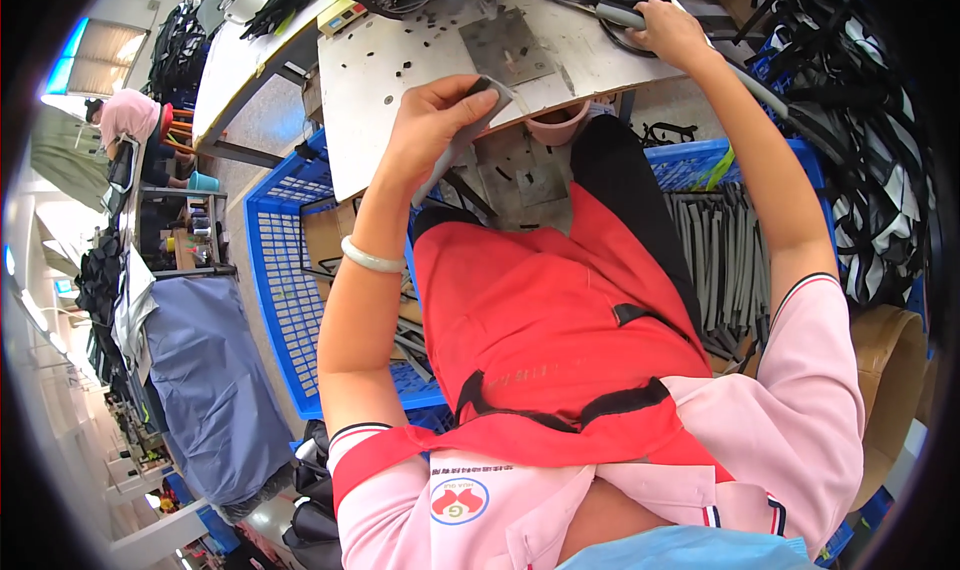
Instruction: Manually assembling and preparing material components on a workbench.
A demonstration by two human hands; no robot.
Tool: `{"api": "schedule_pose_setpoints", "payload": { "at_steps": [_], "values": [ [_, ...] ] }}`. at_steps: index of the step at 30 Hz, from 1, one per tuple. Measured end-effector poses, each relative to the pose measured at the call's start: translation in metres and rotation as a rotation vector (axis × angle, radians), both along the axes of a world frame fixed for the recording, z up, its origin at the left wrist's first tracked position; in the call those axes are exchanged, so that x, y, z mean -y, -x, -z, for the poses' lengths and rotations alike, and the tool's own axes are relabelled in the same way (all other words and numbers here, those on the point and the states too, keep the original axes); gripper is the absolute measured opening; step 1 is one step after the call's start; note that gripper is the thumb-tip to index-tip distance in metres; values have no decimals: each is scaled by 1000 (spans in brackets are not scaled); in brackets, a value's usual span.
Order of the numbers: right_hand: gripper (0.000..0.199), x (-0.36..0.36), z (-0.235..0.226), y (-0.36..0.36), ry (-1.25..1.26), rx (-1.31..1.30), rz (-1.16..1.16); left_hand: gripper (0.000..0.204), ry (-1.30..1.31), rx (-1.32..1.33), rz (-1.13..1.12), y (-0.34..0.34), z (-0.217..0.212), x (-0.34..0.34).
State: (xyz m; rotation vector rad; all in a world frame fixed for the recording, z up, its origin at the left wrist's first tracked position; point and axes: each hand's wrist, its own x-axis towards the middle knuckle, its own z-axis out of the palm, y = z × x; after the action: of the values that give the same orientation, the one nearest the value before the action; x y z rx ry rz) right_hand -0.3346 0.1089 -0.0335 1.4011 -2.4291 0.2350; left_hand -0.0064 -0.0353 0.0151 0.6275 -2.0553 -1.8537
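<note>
My left hand (435,120), below a pale bangle, is closed round a grey strap (452,158) over the front edge of the white worktable (365,100). One end of the strap sticks out between thumb and fingers, and the rest hangs below the hand. Farther back on the right, my right hand (668,35) is closed on another grey strap-like piece (620,15), whose tip shows left of the fingers. Part of it is hidden by the hand. Between my hands a dark metal plate (505,50) lies on the tabletop, with small black scraps scattered around.
Blue plastic crates stand left (285,290) and right (790,160) of my legs; the right one holds a bundle of grey strips (720,260). A pinkish bowl (558,128) sits under the table edge. Black straps (870,150) pile at right. Another person (132,120) is far left.
</note>
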Motion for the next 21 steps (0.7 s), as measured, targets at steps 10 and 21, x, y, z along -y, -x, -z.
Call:
{"api": "schedule_pose_setpoints", "payload": {
  "at_steps": [10, 21],
  "values": [
    [44, -30, -23, -39, 4, 475, -131, 26, -79, 17, -62, -6, 2, -18],
    [75, -83, -23, -162, -63, 892, -379, 29, -105, -14, -63, -9, 13, -17]
  ]
}}
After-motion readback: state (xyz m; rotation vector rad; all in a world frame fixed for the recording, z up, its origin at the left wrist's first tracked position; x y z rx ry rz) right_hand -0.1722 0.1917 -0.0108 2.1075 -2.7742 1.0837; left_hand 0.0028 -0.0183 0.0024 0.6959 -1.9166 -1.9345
